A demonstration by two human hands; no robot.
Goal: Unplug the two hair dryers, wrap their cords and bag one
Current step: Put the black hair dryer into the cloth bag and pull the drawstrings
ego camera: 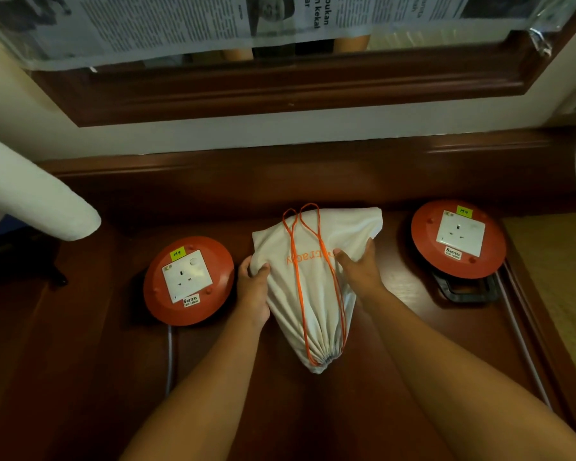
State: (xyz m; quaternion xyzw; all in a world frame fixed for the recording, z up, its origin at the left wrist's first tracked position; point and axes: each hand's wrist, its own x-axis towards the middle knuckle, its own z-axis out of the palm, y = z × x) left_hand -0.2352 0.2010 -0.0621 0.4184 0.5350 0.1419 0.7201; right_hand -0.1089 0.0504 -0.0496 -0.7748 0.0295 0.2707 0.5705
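My left hand (252,287) pinches the bag (308,287) at its left corner; my right hand (358,272) lies curled over its right side. The bag rests on the table (80,377), cinched, cord (300,294) draped over it, between two reels (188,281). I judge bagging finished; next is only letting go. Room is open toward me; the reels are close on both sides.

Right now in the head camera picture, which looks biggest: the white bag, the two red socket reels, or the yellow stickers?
1. White bag, biggest.
2. Left red reel and right red reel: alike, no ranking.
3. Yellow stickers, smallest, alike.
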